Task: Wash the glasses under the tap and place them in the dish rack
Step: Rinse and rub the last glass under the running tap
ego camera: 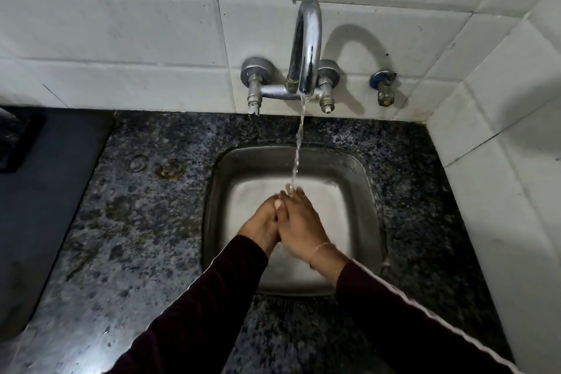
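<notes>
My left hand (263,223) and my right hand (299,223) are pressed together palm to palm over the steel sink (223,191). The chrome tap (306,48) on the tiled wall runs a thin stream of water (299,143) that lands on my right fingertips. Neither hand holds anything. No glass and no dish rack is in view. Dark sleeves cover both forearms, and a thin bangle sits on my right wrist.
A speckled dark granite counter (136,222) surrounds the sink. At the left lies a dark flat surface (45,191). White tiled walls stand behind and at the right. A small capped valve (385,85) sticks out of the wall right of the tap.
</notes>
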